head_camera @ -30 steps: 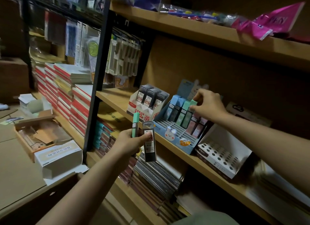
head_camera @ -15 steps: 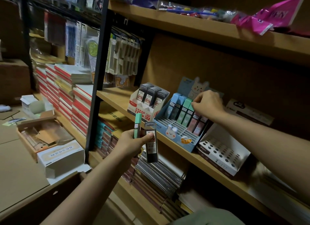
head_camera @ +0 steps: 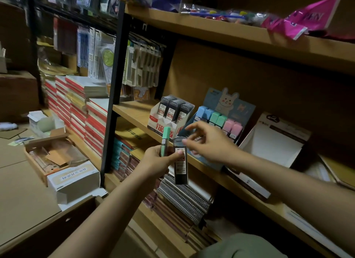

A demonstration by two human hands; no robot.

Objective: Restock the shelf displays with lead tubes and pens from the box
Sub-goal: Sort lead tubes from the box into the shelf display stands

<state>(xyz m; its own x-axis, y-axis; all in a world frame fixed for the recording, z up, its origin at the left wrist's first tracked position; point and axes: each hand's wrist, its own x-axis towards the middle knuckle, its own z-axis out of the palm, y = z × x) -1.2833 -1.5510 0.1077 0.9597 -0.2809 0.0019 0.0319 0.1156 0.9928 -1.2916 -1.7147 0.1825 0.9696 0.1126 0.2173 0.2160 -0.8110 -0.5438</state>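
Restocking is partly done. The rabbit display point(head_camera: 217, 123) on the middle shelf point(head_camera: 134, 113) holds blue, green and pink tubes in its back rows, front slots unfilled; the red-and-white display point(head_camera: 169, 121) beside it carries dark tubes. The left hand point(head_camera: 159, 161) grips a green tube point(head_camera: 165, 140) and a dark tube point(head_camera: 180, 161). The right hand point(head_camera: 209, 142), fingers spread and holding nothing, reaches at the dark tube's top. The white display point(head_camera: 272, 144) stands empty. An opened carton point(head_camera: 55, 155) lies on the floor.

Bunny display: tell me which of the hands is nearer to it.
Right. The right hand hovers just in front of the bunny display, reaching toward the tubes. The left hand is lower and further left, gripping a green tube and a black tube.
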